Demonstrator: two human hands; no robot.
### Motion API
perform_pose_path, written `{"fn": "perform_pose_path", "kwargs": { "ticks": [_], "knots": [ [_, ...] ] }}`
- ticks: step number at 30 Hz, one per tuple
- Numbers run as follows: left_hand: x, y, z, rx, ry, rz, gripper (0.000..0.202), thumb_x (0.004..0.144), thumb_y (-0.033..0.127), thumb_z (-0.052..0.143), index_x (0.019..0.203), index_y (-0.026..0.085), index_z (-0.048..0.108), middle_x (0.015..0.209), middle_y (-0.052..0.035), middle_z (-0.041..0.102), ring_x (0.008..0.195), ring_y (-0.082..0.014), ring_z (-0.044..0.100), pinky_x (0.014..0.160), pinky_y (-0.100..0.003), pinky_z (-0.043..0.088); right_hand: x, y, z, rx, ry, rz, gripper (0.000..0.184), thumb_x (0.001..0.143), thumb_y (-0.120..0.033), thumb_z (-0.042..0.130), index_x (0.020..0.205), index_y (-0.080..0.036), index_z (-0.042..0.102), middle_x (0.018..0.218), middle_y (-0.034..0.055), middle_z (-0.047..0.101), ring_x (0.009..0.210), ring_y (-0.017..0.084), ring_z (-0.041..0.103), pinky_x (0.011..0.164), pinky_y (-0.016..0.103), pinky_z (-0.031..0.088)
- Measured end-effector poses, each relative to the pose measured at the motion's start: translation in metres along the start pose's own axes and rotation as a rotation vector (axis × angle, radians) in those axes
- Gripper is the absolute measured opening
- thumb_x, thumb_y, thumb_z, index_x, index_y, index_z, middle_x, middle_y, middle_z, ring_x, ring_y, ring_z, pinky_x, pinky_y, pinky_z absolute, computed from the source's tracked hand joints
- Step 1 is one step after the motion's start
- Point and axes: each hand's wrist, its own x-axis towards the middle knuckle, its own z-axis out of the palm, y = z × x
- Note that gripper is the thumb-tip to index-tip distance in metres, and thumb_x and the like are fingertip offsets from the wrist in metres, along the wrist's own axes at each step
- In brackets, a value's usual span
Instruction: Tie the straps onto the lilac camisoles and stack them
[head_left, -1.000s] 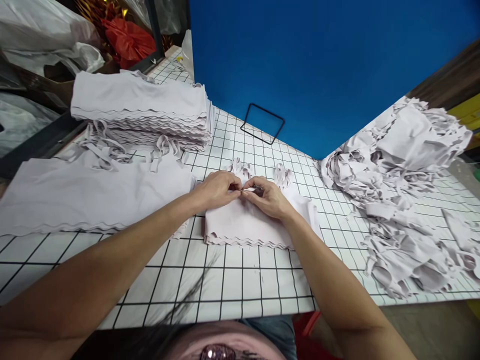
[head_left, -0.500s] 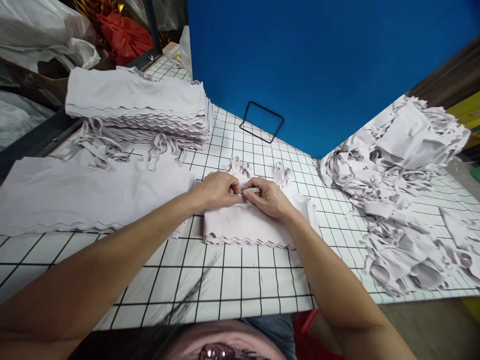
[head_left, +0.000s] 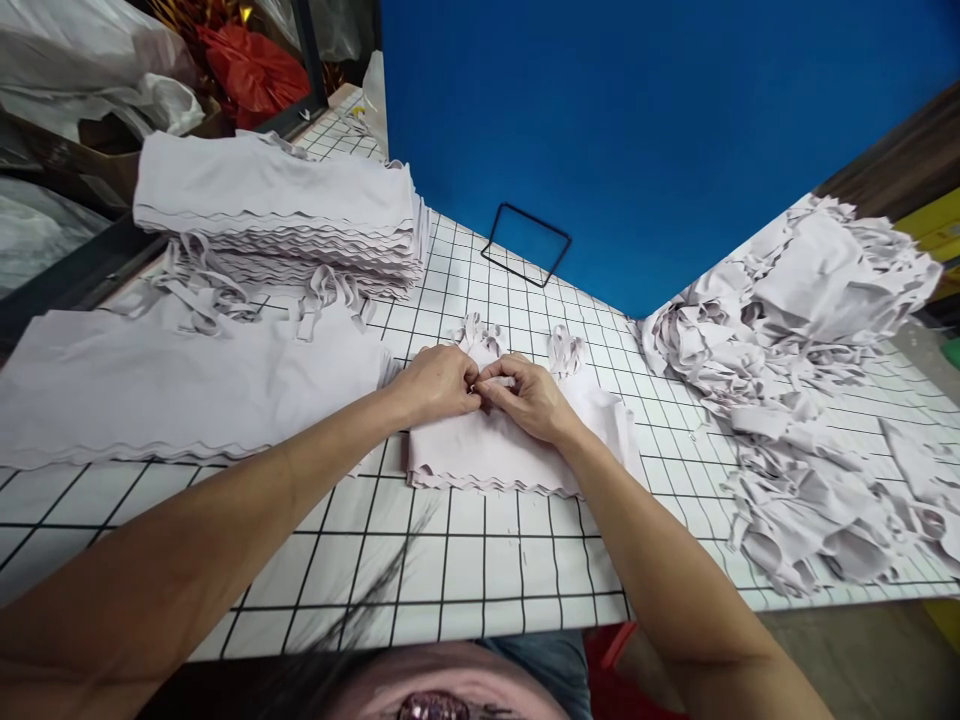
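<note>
A small stack of pale pinkish-white camisole tops (head_left: 480,455) lies flat in front of me, with wavy hems toward me and looped straps (head_left: 566,352) at the far side. My left hand (head_left: 441,382) is closed in a pinch at the upper edge of the top camisole. Fingertip to fingertip with it, my right hand (head_left: 529,398) is pinching at the same spot, near the middle of the neckline. The exact bit of cloth between the fingers is mostly hidden by them.
On the left lie a wide layer of camisoles (head_left: 187,385) and a taller folded stack (head_left: 277,195) behind it. A loose heap of the same cloth (head_left: 810,290) spreads along the right. A black wire frame (head_left: 529,280) rests against the blue board (head_left: 637,130).
My left hand has shifted slightly right, its fingers curling in closer to the right hand's fingertips. The strip of edge seen between them is now more covered. The stacks have stayed put.
</note>
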Motion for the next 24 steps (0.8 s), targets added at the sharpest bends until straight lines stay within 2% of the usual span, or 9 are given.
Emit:
{"fn": "perform_pose_path", "kwargs": {
  "ticks": [6,14,24],
  "knots": [
    [-0.001,0.000,0.001,-0.037,0.027,-0.001,0.014,0.069,0.031,0.065,0.064,0.019,0.071,0.059,-0.0002,0.063,0.051,-0.0119,0.049,0.050,-0.026,0.032,0.000,-0.002,-0.009,-0.137,-0.043,-0.074,0.009,0.088,-0.025,0.063,0.080,-0.021,0.064,0.080,0.0027,0.067,0.082,0.019,0.056,0.079,0.035,0.042],
    [-0.002,0.005,-0.001,-0.008,0.032,0.007,0.015,0.069,0.030,0.065,0.059,0.018,0.066,0.056,0.0004,0.059,0.052,-0.0117,0.046,0.052,-0.026,0.033,0.000,-0.003,-0.010,-0.124,0.012,-0.124,0.011,0.091,-0.024,0.060,0.081,-0.020,0.063,0.079,0.0027,0.065,0.079,0.018,0.052,0.076,0.034,0.040],
    [-0.002,0.005,0.000,-0.009,0.035,0.024,0.013,0.069,0.027,0.064,0.060,0.019,0.068,0.053,0.0007,0.059,0.053,-0.0118,0.047,0.052,-0.026,0.033,0.000,0.000,-0.009,-0.174,-0.042,-0.121,0.010,0.089,-0.022,0.060,0.079,-0.020,0.063,0.075,0.0013,0.062,0.079,0.018,0.051,0.080,0.036,0.037]
  ]
}}
